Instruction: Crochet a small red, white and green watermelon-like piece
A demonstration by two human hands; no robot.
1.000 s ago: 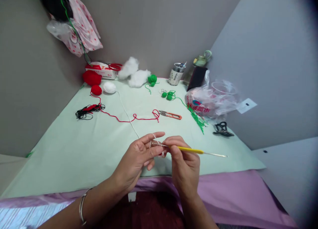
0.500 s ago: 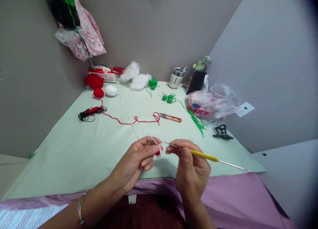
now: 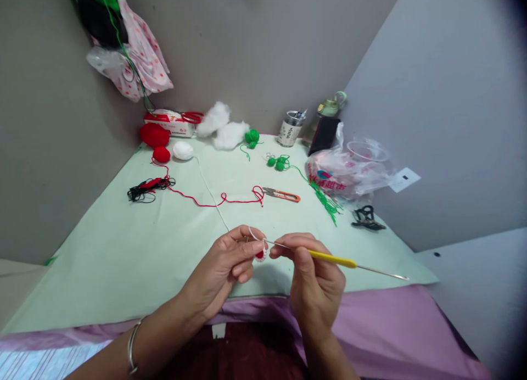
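Hook and right hand had shifted slightly toward nine o'clock since half a second earlier; the hook tip, then just apart from the crochet piece, was now at its top edge; whether it had entered a stitch could not be told. Clock bearings were taken from the piece, twelve being away from the wearer; left hand lay at nine, thumb and fingers pinching the small red-and-white piece above the table; right hand, between three and four, gripped the yellow handle pen-fashion, its spare metal end pointing to three. White yarn crossed the left index finger; beyond the hand it ran over red yarn to the white ball, between ten and eleven; black yarn lay tangled at ten; orange scissors at one; green strands at two; hair clip between two and three.
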